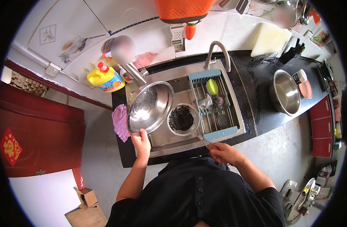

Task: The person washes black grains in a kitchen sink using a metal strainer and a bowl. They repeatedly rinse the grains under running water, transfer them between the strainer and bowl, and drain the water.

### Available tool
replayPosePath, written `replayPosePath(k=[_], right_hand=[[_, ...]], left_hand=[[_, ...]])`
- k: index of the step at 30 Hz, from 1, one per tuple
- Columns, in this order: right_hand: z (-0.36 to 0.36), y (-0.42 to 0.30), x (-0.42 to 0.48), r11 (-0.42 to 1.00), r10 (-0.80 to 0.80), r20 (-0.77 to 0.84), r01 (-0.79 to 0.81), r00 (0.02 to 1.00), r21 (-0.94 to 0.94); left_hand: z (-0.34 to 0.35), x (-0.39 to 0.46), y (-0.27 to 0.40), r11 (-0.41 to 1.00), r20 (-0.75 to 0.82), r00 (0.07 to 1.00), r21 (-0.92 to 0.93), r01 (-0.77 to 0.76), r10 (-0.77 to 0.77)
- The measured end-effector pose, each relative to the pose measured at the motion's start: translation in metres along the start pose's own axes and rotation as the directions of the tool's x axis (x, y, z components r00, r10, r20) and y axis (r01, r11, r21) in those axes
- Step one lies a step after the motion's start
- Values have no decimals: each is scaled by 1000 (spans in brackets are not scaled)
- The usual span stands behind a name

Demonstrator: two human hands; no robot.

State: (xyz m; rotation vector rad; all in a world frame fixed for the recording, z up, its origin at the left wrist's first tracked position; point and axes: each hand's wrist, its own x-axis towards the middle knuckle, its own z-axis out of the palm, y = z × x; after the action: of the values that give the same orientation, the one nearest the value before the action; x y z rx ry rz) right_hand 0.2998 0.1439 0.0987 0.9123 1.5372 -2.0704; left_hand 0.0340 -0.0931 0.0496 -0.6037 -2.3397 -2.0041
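My left hand (141, 143) grips the near rim of a stainless steel bowl (159, 96), tilted over the left side of the sink (159, 146). The bowl is shiny, and its inside faces me. My right hand (224, 153) is closed around the brown handle of a round strainer (196, 124). Dark, wet-looking bits (181, 117) fill much of the strainer, which is over the sink basin just right of the bowl. I cannot tell whether the strainer touches the basin floor.
A drying rack (194, 99) with blue ends spans the sink's right side, holding a green brush (212, 86). Behind it rises a curved faucet (218, 42). At left are a yellow detergent jug (105, 79) and purple cloth (121, 122). Another steel bowl (287, 92) stands right.
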Motion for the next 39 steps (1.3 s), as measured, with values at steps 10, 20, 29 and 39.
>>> replayPosePath(k=[10,20,29,39], right_hand=[[-2,21,-14,987,-39,-30,44,999,153],[-1,33,-28,967,-135,-63,146,989,207],[5,31,-25,957,-71,-199,123,978,263],[9,18,-34,966,-132,-259,182,957,181]], left_hand=[[-11,0,-13,977,-25,990,172,-129,136],[-11,-5,-19,873,106,973,429,-230,204],[2,1,-38,962,11,996,257,-93,93],[5,-5,-10,669,119,764,-412,619,-634]])
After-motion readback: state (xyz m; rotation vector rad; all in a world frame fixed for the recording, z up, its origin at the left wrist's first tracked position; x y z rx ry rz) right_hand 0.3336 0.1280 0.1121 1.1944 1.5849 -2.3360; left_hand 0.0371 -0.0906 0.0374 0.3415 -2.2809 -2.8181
